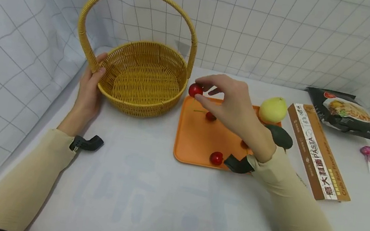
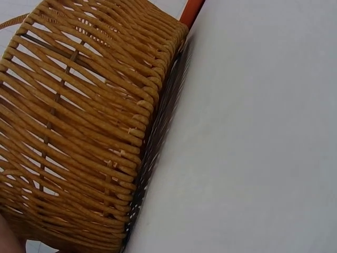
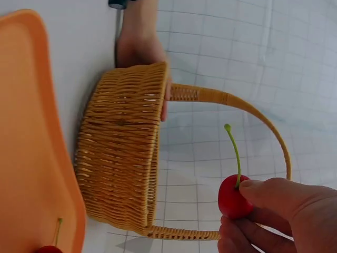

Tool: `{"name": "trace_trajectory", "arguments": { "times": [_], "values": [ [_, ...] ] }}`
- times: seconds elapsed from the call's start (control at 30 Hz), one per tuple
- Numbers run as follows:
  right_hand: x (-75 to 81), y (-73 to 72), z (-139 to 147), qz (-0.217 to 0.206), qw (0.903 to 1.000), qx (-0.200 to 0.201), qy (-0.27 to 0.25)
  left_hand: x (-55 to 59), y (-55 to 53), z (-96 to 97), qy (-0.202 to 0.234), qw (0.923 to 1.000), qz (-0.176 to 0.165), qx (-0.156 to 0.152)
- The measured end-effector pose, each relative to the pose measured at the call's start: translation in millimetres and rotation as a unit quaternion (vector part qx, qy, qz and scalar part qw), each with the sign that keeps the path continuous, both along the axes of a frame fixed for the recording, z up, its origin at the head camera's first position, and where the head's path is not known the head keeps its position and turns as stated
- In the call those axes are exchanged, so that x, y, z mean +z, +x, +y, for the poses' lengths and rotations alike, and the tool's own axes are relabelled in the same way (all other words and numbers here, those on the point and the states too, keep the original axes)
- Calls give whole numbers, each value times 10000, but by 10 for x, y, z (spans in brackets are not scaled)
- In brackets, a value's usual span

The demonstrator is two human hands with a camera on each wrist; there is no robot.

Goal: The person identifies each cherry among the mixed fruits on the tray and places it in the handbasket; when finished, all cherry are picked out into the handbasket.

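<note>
A red cherry (image 1: 195, 90) is pinched between the thumb and fingers of my right hand (image 1: 231, 102), above the tray's far left corner. In the right wrist view the cherry (image 3: 234, 197) shows a long green stem. My left hand (image 1: 89, 87) grips the left rim of a yellow wicker basket (image 1: 139, 108) near the foot of its arched handle. No fruit shows inside the basket. On the orange tray (image 1: 192, 142) lie more cherries, one at the middle (image 1: 210, 116) and one near the front edge (image 1: 216, 158). My right forearm partly covers the tray.
A yellow-green pear (image 1: 273, 109) sits at the tray's far right corner. Beyond it lie a long pasta box (image 1: 319, 153), a black noodle packet (image 1: 345, 113) and a pink lollipop (image 1: 367, 151). Grid-patterned white cloth (image 1: 254, 34) rises behind the table.
</note>
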State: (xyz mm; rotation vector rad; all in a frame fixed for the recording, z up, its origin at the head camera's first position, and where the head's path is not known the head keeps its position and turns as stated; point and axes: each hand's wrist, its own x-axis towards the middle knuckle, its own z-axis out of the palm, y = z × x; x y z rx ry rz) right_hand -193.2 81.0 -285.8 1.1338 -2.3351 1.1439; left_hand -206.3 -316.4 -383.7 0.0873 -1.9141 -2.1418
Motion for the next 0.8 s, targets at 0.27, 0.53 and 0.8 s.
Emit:
{"name": "trace_trajectory", "arguments": {
  "times": [0.27, 0.53, 0.8],
  "values": [
    [180, -147, -271, -518, 9983, -196, 172, 46, 54, 89, -189, 9996, -166, 120],
    [4, -186, -543, -957, 9945, -406, 96, 51, 129, 275, -366, 9983, -104, 446],
    [-189, -249, -637, -1135, 9915, -605, -178, 116, 157, 287, -629, 9963, -26, 577]
  ]
}}
